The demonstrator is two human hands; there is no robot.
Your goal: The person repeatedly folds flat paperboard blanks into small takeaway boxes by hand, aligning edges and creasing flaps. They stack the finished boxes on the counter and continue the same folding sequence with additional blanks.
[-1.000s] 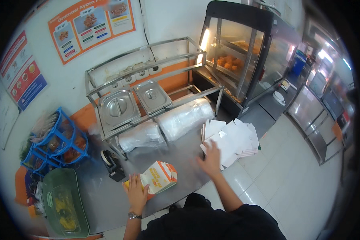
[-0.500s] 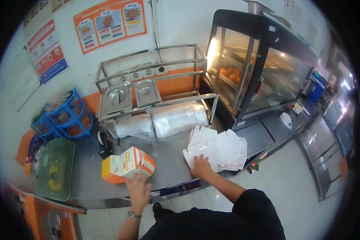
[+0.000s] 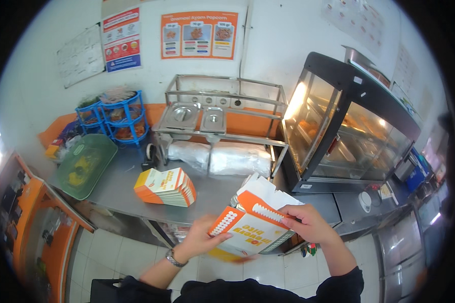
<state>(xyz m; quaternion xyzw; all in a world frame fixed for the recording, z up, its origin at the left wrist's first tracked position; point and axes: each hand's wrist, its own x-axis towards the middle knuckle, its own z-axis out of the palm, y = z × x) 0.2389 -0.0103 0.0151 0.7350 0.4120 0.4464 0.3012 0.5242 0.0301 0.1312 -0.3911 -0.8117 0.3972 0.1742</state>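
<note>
A cardboard food box [image 3: 253, 230] in white, orange and yellow is between my two hands, tilted over the counter's front edge. My left hand [image 3: 201, 236] grips its left orange side, thumb on the white face. At its upper right corner, the fingers and thumb of my right hand [image 3: 306, 221] close on the orange and white flap. Its lower edge is smeared by motion. Behind the box, partly covered by it, lies a pile of white flattened cartons [image 3: 260, 183]. A nested stack of orange, yellow and white boxes [image 3: 167, 188] rests to the left.
A green tray [image 3: 86, 164] stands at the left, with blue tiered baskets [image 3: 126, 115] behind it. Clear plastic packs [image 3: 240, 159] lie under a metal rack holding lidded steel pans [image 3: 182, 115]. To the right are a glass food warmer [image 3: 359, 136] and white scale [image 3: 364, 201].
Both hands have come together on one box; before, my left was by the nested stack and my right lay on the white cartons. The view has also shifted.
</note>
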